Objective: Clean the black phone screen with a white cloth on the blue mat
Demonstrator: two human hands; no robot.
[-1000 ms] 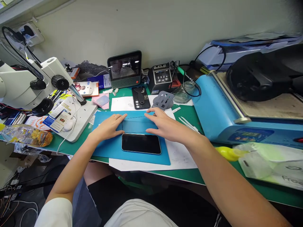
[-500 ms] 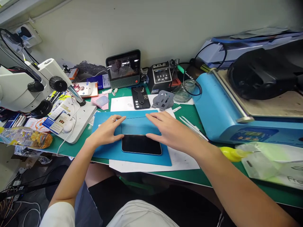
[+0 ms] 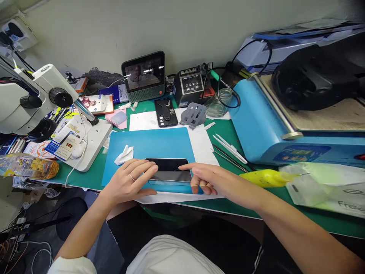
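A dark-screened phone [image 3: 169, 168] lies flat near the front edge of a blue mat [image 3: 159, 142]. A thin clear film seems to lie over it, though its edges are faint. My left hand [image 3: 128, 182] rests at the phone's left end with its fingers stretched flat over the screen and a ring on one finger. My right hand [image 3: 209, 179] is at the right end, index finger stretched onto the screen's right edge and the other fingers curled under. A crumpled white wipe [image 3: 124, 154] lies on the mat, left of the phone.
A microscope [image 3: 42, 99] stands at the left among leaflets. At the back are a small screen [image 3: 144, 75], a soldering station [image 3: 189, 85], a black phone case [image 3: 165, 112], a grey stand [image 3: 194, 115] and a glass jar [image 3: 218, 107]. Tweezers [image 3: 228, 150], a yellow bottle [image 3: 262, 177] and a blue roller machine [image 3: 268, 129] lie right.
Both hands came toward me, bringing the translucent film from the back of the mat down over the phone. The wipe is now uncovered. The camera tilted down slightly.
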